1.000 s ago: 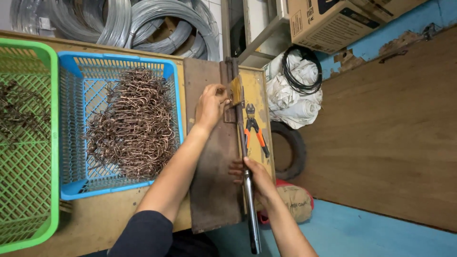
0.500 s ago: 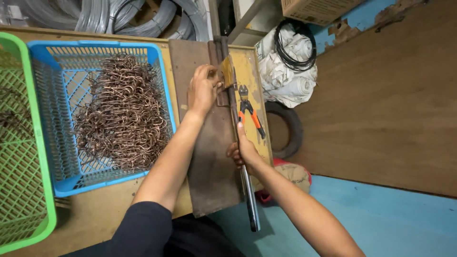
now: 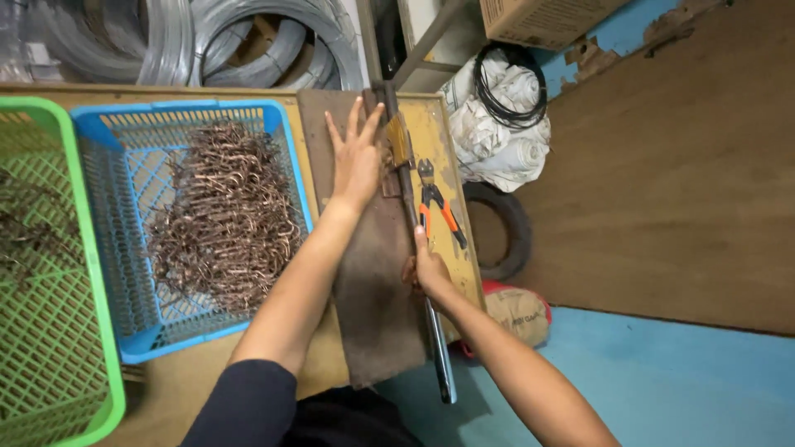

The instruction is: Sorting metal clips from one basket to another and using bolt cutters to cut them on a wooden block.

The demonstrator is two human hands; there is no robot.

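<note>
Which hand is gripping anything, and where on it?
The right hand grips the long metal lever around mid-length. The left hand holds nothing: fingers spread, flat on the brown plate.

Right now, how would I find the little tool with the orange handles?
Start at the big blue basket full of bent brown wire pieces on the wooden workbench. Go right, past the dark brown mat and the long metal lever bar, to the yellow-painted strip. The pliers lie there, just above the right hand; nothing else nearby has orange-and-black handles.
</note>
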